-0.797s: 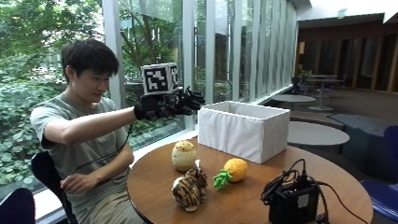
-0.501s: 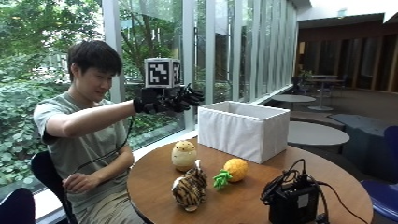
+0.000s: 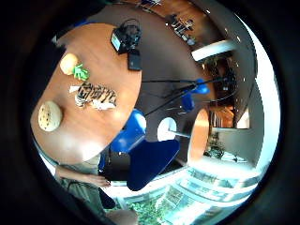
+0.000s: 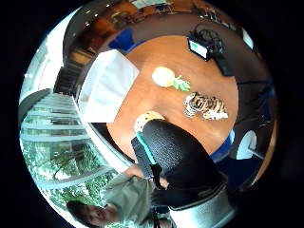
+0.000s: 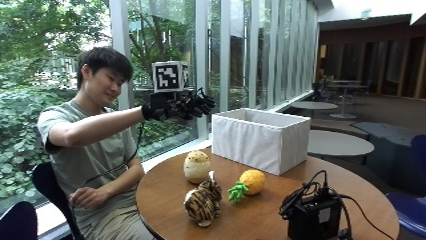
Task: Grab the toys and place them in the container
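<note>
Three toys lie on the round wooden table (image 5: 266,220): a cream egg-shaped plush (image 5: 197,166), a striped tiger plush (image 5: 202,201) and an orange pineapple toy (image 5: 249,182) with green leaves. Behind them stands the white fabric container (image 5: 259,140), open at the top. My gloved right hand (image 5: 180,106) hangs high in the air, left of the container and above the cream plush, its fingers spread loosely and holding nothing. The palm views look down on the cream plush (image 3: 49,116), tiger (image 3: 96,96), pineapple (image 3: 70,64) and container (image 4: 107,88).
A black device (image 5: 313,217) with looped cables sits at the table's near right edge. The person's bare left hand (image 5: 85,197) rests in the lap. Blue chairs (image 3: 152,159) stand beside the table, and glass windows lie behind it.
My raised hand has lifted slightly; it holds nothing throughout. The toys and the container have not moved.
</note>
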`<action>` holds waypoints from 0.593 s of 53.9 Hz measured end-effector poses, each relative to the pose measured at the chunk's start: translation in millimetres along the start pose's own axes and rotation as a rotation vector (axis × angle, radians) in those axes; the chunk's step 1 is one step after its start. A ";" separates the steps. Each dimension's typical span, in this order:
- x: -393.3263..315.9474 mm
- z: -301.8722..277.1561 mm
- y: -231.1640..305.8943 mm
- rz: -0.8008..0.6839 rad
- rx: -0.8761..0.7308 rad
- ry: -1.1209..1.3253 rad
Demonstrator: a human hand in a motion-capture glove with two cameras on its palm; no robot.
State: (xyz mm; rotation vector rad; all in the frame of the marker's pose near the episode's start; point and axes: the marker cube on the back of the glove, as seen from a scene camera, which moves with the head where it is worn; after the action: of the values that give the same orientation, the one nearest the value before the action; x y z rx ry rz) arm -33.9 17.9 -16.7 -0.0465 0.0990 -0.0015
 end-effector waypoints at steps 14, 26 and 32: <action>2.0 46.0 -25.2 0.032 -0.113 -0.007; 31.7 168.3 -53.1 0.166 -0.413 0.033; 34.5 218.5 -53.2 0.115 -0.396 0.118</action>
State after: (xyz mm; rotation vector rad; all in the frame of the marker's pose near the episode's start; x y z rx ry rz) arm 22.0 -25.2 199.5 -0.4366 0.2185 0.1311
